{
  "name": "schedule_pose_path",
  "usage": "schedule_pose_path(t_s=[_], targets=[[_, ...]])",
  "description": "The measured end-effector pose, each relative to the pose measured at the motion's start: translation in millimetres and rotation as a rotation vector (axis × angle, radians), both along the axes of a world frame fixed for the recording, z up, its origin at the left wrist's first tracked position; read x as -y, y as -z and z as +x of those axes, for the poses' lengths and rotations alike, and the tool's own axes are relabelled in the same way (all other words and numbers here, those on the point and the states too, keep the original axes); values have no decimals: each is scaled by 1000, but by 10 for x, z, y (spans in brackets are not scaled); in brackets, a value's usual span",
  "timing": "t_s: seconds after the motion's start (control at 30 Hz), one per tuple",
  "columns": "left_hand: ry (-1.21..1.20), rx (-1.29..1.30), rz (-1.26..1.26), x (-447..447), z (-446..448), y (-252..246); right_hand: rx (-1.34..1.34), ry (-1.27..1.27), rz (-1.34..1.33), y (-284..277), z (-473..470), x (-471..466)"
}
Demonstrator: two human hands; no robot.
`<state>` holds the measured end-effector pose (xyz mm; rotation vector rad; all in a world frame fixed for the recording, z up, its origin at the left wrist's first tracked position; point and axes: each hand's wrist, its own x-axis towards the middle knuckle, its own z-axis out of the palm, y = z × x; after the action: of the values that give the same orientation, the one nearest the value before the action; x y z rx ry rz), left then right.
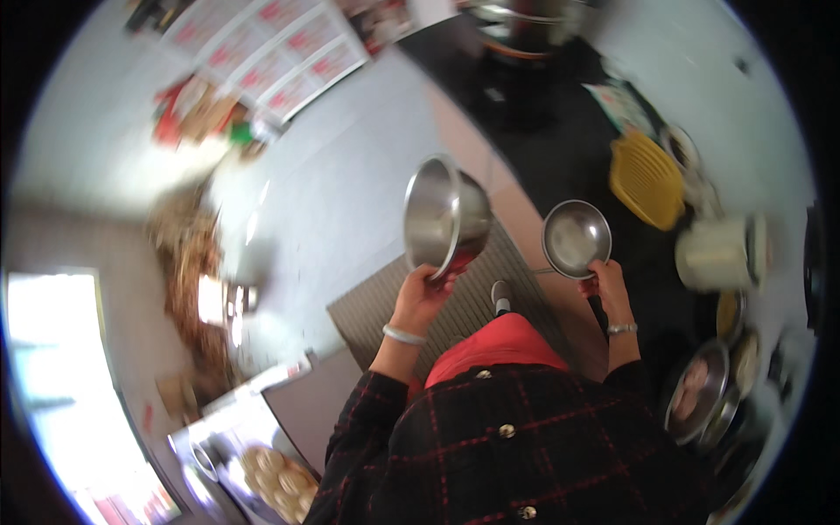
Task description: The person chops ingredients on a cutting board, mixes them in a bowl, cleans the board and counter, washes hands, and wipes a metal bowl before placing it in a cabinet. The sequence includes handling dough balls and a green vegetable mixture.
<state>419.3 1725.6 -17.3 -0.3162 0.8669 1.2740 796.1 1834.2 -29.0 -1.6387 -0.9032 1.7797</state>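
My left hand point(425, 298) grips the near rim of a large, deep stainless steel bowl point(430, 213), tilted on its side so its mouth faces left. It hangs in the air over a ribbed floor mat point(469, 308). In my right hand point(607, 289) is a smaller metal bowl point(576, 237), its inside turned up towards me. That bowl is held at the edge of the black countertop point(525, 125). The two bowls are apart. No food can be made out in either one; the picture is slightly blurred.
On the counter are a yellow ribbed plastic basket point(646, 180), a pale lidded canister point(715, 254) and a metal bowl with pinkish food point(699, 394). A large pot point(518, 29) stands at the far end. Round pale food pieces point(279, 482) lie at lower left.
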Motion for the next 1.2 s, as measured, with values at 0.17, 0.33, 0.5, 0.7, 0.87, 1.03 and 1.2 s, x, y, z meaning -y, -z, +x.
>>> schedule_pose_path(t_s=[0.17,0.33,0.5,0.7,0.87,1.03,1.2], targets=[[-253,11,-15,570,-175,244,77,-407,-57,-50,-1085,-265],[-503,48,-232,1303,99,691,185,-817,-47,146,-1874,-564],[-727,227,-241,1916,431,1046,255,-1137,19,98,-2789,-425],[-1014,310,-312,2616,578,1279,147,-1468,78,-79,-4332,581],[-1206,285,-305,3126,504,1197,-96,-1794,48,-236,-5520,1863],[-1420,250,-254,3412,466,1439,-236,-2030,83,-155,-6464,3176],[-1573,147,-392,3464,109,1194,-283,-2114,57,15,-7047,4045]])
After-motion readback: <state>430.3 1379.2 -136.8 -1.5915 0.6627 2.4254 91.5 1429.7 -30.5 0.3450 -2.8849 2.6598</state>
